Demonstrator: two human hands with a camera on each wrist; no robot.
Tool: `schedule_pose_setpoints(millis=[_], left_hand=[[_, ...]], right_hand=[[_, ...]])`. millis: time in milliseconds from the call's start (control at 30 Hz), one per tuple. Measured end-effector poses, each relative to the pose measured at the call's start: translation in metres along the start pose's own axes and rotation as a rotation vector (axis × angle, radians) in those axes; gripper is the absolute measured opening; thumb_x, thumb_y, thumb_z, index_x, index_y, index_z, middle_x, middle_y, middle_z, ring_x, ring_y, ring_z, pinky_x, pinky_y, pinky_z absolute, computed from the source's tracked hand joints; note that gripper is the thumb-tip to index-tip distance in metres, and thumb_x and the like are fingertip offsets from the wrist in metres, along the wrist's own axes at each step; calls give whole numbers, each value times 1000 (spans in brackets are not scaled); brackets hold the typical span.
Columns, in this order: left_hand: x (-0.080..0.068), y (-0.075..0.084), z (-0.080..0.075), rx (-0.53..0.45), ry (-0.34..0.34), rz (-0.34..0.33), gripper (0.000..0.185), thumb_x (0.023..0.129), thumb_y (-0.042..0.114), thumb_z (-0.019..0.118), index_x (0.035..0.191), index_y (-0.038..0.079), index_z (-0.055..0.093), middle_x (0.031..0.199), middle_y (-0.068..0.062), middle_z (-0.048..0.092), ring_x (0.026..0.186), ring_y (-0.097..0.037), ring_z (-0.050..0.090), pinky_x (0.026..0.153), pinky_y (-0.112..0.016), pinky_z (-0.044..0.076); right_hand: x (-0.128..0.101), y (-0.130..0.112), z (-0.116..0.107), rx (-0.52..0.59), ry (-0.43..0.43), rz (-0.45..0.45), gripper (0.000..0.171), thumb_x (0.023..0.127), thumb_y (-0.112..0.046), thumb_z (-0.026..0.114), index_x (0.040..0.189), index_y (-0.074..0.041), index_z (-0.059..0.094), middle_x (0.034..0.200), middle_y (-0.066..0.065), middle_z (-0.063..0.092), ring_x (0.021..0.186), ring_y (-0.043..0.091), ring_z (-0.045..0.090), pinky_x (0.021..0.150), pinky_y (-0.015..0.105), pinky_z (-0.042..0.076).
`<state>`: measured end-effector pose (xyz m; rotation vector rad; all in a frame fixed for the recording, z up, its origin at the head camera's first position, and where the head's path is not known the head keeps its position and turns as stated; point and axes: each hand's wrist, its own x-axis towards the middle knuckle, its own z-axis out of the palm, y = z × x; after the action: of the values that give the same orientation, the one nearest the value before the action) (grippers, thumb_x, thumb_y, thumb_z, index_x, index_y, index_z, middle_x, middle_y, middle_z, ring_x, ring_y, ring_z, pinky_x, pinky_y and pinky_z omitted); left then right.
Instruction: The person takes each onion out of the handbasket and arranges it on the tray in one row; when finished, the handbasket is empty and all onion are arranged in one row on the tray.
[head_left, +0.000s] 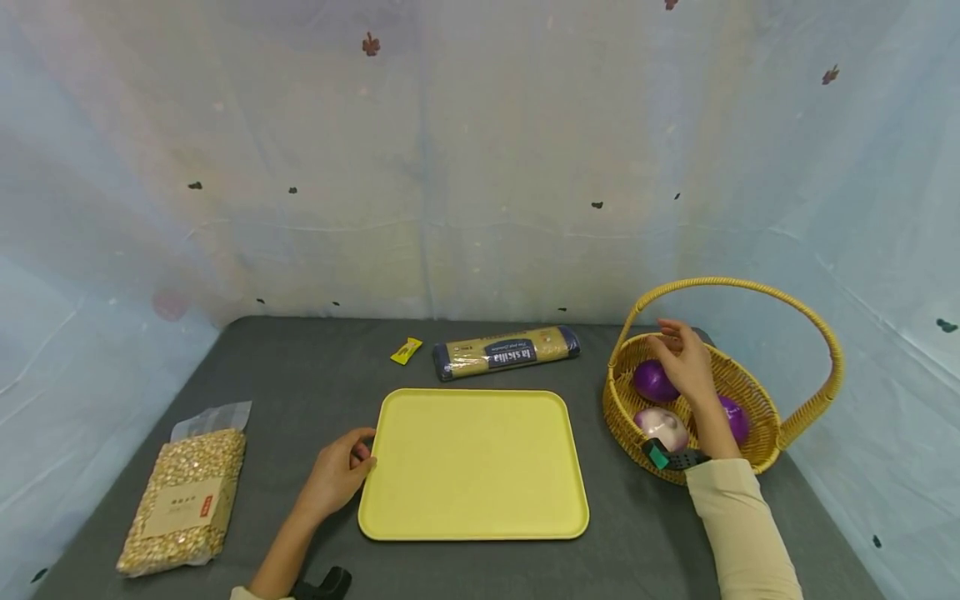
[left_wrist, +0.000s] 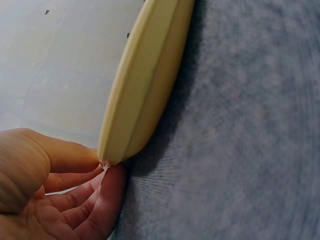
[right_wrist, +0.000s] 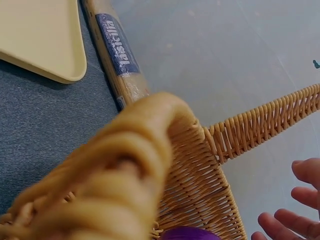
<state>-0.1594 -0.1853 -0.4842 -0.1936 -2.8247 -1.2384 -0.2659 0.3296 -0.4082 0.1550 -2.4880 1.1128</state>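
My left hand (head_left: 337, 475) is at the left edge of a yellow rectangular tray (head_left: 472, 467) that lies flat on the table. In the left wrist view, thumb and fingers pinch the tray's rim (left_wrist: 132, 100). Over the wicker basket (head_left: 618, 421) at the right, my right hand (head_left: 686, 362) has loosely bent fingers and holds nothing. Inside the basket are a whitish-purple onion (head_left: 662, 427), a glossy purple round thing (head_left: 652, 381) and a second purple one (head_left: 735, 419), partly hidden by the right forearm. The right wrist view shows the fingers (right_wrist: 285, 222) spread beside the basket's wall.
Behind the tray lies a long pack labelled "la sicilia" (head_left: 510, 352), with a small yellow wrapped packet (head_left: 407, 350) to its left. A clear bag of yellow kernels (head_left: 187, 500) lies at the left. The basket's tall handle (head_left: 813, 321) arches up at the right.
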Motion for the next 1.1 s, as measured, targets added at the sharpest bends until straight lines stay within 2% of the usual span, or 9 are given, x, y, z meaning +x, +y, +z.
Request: schedule_pose_setpoints(millis=[367, 700, 1100], left_hand=[[0, 0, 0, -11, -3, -21, 38, 84, 1, 64, 121, -1, 56, 79, -2, 55, 63, -10, 48, 56, -24, 41], [1, 0, 1, -8, -6, -20, 38, 84, 0, 64, 121, -1, 56, 79, -2, 55, 62, -10, 48, 55, -24, 40], [1, 1, 0, -16, -7, -19, 38, 84, 1, 64, 121, -1, 56, 79, -2, 55, 62, -10, 48, 56, -24, 40]], right_hand=[[3, 4, -5, -34, -9, 44, 48, 96, -27, 51, 131, 5, 44, 126, 30, 48, 110, 48, 50, 86, 57, 41], [3, 6, -7, -63, -22, 53, 40, 97, -23, 50, 124, 6, 51, 120, 30, 51, 106, 48, 52, 86, 57, 40], [3, 12, -10, -67, -47, 93, 44, 98, -28, 48, 123, 7, 50, 120, 30, 53, 110, 47, 50, 88, 56, 40]])
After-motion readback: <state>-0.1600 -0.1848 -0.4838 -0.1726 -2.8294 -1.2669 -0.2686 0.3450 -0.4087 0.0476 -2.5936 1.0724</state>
